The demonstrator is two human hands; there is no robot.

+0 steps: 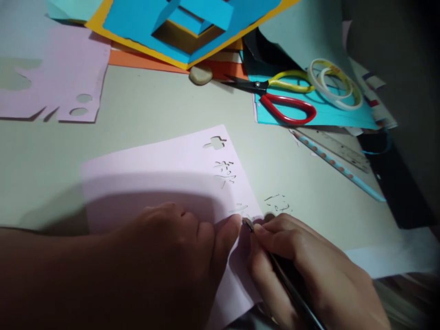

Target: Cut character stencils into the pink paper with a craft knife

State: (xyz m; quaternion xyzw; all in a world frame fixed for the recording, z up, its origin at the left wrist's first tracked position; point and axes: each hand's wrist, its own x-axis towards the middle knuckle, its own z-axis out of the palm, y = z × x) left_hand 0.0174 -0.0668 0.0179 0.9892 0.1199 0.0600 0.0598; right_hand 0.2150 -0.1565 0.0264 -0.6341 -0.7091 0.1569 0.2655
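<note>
A sheet of pale pink paper [137, 160] lies tilted on the table, with small characters cut through it along its right side. My left hand [178, 247] rests on the sheet's lower part, fingers curled and thumb pressed to the paper beside the cut marks. Held like a pen in my right hand [302, 256] is a dark-handled craft knife [287, 279]. Its metal tip touches or nearly touches the paper right by my left thumb. Small cut scraps [280, 201] lie on the table just right of the sheet. My hands cover the sheet's lower edge in part.
Scissors [257, 85] with yellow and red handles lie beyond the sheet, near tape rolls [335, 85] and a stone [201, 74]. A pencil [338, 165] and a clear ruler [343, 149] are at right. Blue-and-yellow folded card [130, 20] and cut pink paper [68, 68] lie behind.
</note>
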